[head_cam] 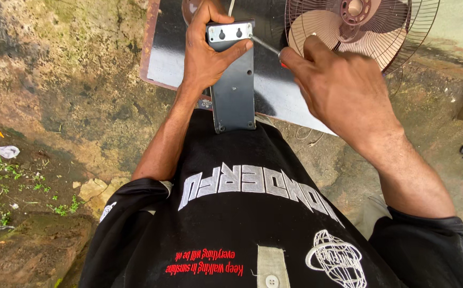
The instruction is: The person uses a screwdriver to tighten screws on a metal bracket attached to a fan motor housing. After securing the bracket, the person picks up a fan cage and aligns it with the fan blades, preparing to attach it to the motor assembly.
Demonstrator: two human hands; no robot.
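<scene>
Head view looks down at your two hands. Your left hand [206, 50] holds a grey metal box [234, 85] tight, thumb across its shiny top plate [230, 32]. The box stands up against your black shirt [242, 208]. Your right hand [338, 88] pinches a screwdriver [266, 45], its tip touching the plate. A fan [356, 26] lies on the dark board [274, 88] just behind.

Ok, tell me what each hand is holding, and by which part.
Left hand grips the dark grey metal box near its top end, by the silver bracket. Right hand holds a screwdriver by its handle.
</scene>
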